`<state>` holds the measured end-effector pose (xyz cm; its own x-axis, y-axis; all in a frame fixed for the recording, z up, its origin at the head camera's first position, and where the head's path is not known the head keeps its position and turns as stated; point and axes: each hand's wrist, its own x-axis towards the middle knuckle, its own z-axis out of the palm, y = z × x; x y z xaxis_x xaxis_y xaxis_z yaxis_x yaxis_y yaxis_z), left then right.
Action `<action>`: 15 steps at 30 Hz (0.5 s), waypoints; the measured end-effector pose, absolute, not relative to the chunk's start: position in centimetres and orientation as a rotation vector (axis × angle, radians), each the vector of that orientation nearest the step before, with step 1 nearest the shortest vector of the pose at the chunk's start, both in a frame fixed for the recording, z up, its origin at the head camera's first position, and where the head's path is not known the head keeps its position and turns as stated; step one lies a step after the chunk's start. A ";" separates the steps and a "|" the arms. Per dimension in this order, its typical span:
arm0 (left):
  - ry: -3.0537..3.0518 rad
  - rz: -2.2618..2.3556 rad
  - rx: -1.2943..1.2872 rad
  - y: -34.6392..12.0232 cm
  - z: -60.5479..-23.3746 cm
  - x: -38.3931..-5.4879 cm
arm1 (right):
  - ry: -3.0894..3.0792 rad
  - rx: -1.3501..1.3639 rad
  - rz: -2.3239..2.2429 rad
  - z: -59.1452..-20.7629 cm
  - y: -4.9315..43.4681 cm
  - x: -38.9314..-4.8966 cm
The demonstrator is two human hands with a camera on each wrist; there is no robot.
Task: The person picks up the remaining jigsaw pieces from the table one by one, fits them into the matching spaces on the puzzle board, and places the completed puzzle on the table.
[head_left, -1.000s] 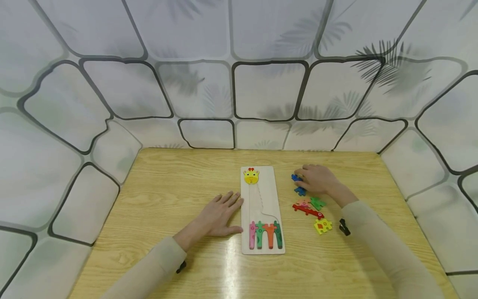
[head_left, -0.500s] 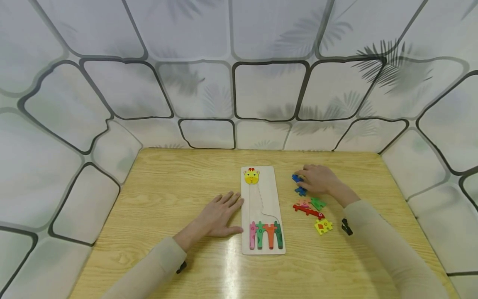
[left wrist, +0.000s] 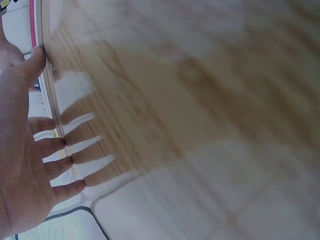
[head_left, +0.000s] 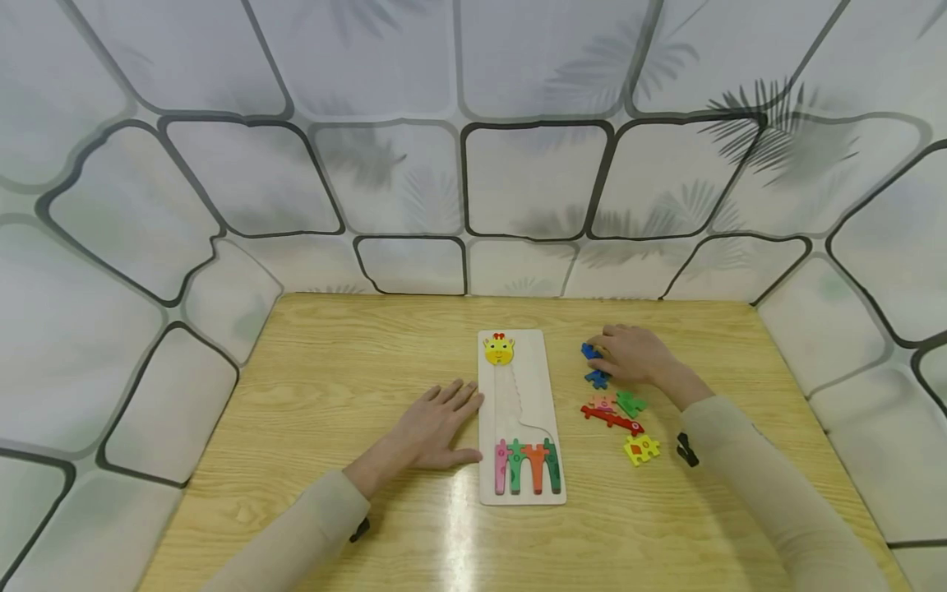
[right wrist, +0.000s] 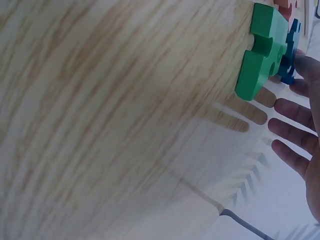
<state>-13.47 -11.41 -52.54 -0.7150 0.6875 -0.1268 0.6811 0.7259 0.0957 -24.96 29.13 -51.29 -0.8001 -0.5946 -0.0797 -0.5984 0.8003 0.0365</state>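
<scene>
A white wooden puzzle board (head_left: 524, 403) lies upright in the middle of the table. On it are a yellow giraffe head (head_left: 499, 349) at the top and a row of pink, green, orange and dark green leg pieces (head_left: 527, 467) near the bottom. My left hand (head_left: 436, 427) lies flat, fingers spread, with fingertips and thumb at the board's left edge. My right hand (head_left: 632, 353) pinches a blue puzzle piece (head_left: 596, 379) between thumb and index finger; in the right wrist view its other fingers (right wrist: 295, 130) extend loosely.
Below the right hand lie a green piece (head_left: 631, 403), a pink piece (head_left: 602, 401), a long red piece (head_left: 612, 420) and a yellow piece (head_left: 641, 450). The wooden table (head_left: 355, 353) meets a patterned wall (head_left: 414, 263) at its back edge.
Almost nothing differs. The right hand and blue piece appear shifted very slightly to the right; the left hand stays at the board.
</scene>
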 end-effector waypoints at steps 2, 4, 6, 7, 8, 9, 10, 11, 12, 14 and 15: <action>2.774 0.059 1.109 -11.4 -52.5 -13.5 | 2.925 -0.982 0.102 -51.3 29.1 -25.0; 2.774 0.057 1.108 -11.4 -52.5 -13.5 | 2.932 -0.986 0.111 -51.3 29.1 -25.0; 2.774 0.055 1.106 -11.4 -52.5 -13.5 | 2.937 -0.986 0.123 -51.3 29.2 -25.0; 2.774 0.054 1.104 -11.4 -52.5 -13.4 | 2.939 -0.983 0.130 -51.3 29.2 -25.0; 2.774 0.055 1.103 -11.4 -52.5 -13.4 | 2.940 -0.982 0.136 -51.3 29.2 -25.0; 2.775 0.056 1.103 -11.3 -52.5 -13.4 | 2.939 -0.977 0.136 -51.3 29.2 -25.0; 2.774 0.055 1.102 -11.3 -52.5 -13.4 | 2.940 -0.976 0.138 -51.3 29.2 -25.0; 2.774 0.054 1.102 -11.3 -52.5 -13.5 | 2.939 -0.975 0.137 -51.3 29.3 -25.0; 2.773 0.051 1.101 -11.3 -52.6 -13.4 | 2.938 -0.972 0.133 -51.3 29.3 -25.0; 2.774 0.048 1.102 -11.3 -52.6 -13.5 | 2.933 -0.967 0.125 -51.2 29.3 -25.1; 2.775 0.046 1.102 -11.3 -52.6 -13.5 | 2.931 -0.964 0.123 -51.2 29.4 -25.1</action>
